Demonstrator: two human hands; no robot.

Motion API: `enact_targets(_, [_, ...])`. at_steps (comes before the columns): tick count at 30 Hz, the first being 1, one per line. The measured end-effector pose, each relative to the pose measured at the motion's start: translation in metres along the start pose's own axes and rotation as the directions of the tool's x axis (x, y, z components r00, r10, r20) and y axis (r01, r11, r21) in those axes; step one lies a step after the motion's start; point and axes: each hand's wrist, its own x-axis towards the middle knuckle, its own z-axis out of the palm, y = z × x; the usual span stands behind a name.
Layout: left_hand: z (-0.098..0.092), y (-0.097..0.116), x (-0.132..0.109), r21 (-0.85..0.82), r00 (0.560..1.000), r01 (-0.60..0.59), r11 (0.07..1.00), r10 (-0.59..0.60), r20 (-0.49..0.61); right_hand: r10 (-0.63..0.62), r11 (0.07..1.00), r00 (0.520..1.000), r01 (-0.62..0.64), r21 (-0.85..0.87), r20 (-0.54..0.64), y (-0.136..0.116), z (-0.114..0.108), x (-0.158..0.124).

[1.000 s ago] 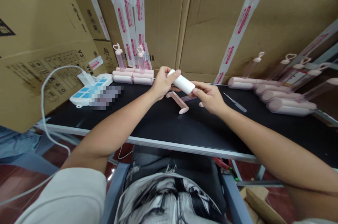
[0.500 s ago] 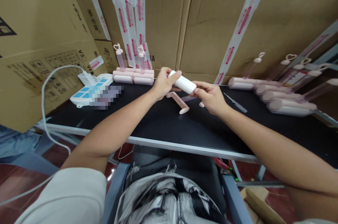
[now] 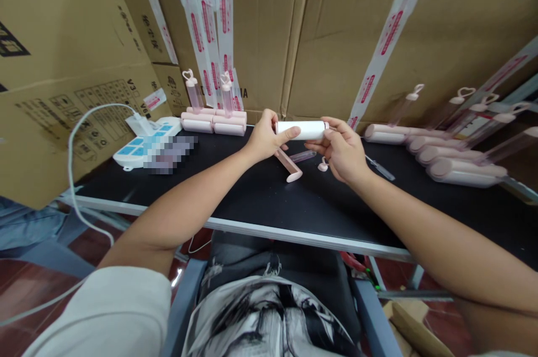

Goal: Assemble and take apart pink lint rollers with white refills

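A white lint-roller refill (image 3: 303,130) is held level above the table between my two hands, with pinkish ends showing. My left hand (image 3: 267,135) grips its left end, thumb along the front. The fingers of my right hand (image 3: 341,147) close round its right end. Below lies a pink roller cover (image 3: 288,163), its upper end hidden behind my left hand. Beside it are a clear pinkish handle tube (image 3: 303,156) and a small pink heart-loop cap (image 3: 323,165), both on the black tabletop.
A screwdriver (image 3: 380,167) lies right of my right hand. Several pink lint rollers (image 3: 464,169) stand on the right, and two more (image 3: 230,121) at the back left. A white power strip (image 3: 147,144) with a cable sits left. Cardboard (image 3: 260,32) walls the back.
The white refill has turned from slanting down rightward to nearly level. My right hand has risen slightly and moved right, and the small cap below now shows more fully.
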Motion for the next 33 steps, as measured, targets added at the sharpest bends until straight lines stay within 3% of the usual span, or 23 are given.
enact_targets(3, [-0.001,-0.004,0.001,0.145,0.999,-0.032,0.989,0.030,0.013,-0.087,0.995,0.996,0.086,-0.046,-0.028,0.001,-0.001,0.001])
enact_targets(7, [-0.001,-0.007,0.002,0.313,0.993,-0.080,0.946,0.105,-0.062,-0.184,0.976,0.981,0.176,-0.128,-0.055,0.002,-0.003,0.002])
enact_targets(12, [0.002,-0.008,0.003,0.367,0.988,-0.100,0.925,0.137,-0.077,-0.254,0.950,0.967,0.244,-0.193,-0.026,0.005,-0.003,-0.001])
enact_targets(14, [0.006,-0.009,0.000,0.376,0.988,-0.137,0.916,0.152,-0.009,-0.288,0.931,0.957,0.271,-0.246,-0.034,0.007,-0.005,-0.001])
enact_targets(16, [0.012,-0.008,-0.005,0.366,0.980,-0.189,0.911,0.151,0.130,-0.353,0.890,0.935,0.325,-0.320,-0.032,0.010,-0.008,0.002])
enact_targets(19, [0.022,-0.004,-0.014,0.296,0.932,-0.200,0.934,0.088,0.353,-0.475,0.803,0.880,0.434,-0.409,0.000,0.010,-0.016,0.010])
enact_targets(21, [0.024,0.000,-0.017,0.265,0.914,-0.185,0.946,0.066,0.401,-0.527,0.767,0.850,0.477,-0.429,0.003,0.006,-0.020,0.014])
enact_targets(23, [0.020,0.002,-0.015,0.282,0.931,-0.206,0.937,0.099,0.352,-0.547,0.757,0.837,0.493,-0.430,-0.003,0.000,-0.022,0.017])
enact_targets(26, [0.003,0.003,-0.002,0.331,0.960,-0.236,0.914,0.167,0.224,-0.522,0.758,0.852,0.486,-0.435,0.040,-0.010,-0.021,0.016])
enact_targets(29, [-0.016,0.005,0.009,0.356,0.974,-0.210,0.910,0.164,0.157,-0.394,0.796,0.909,0.413,-0.443,0.140,-0.021,-0.018,0.009])
enact_targets(31, [-0.025,0.011,0.010,0.402,0.971,-0.222,0.888,0.164,0.174,-0.283,0.785,0.925,0.375,-0.493,0.252,-0.029,-0.015,0.003])
enact_targets(33, [-0.029,0.020,0.006,0.474,0.955,-0.247,0.845,0.128,0.268,-0.163,0.720,0.899,0.390,-0.574,0.405,-0.037,-0.011,-0.005])
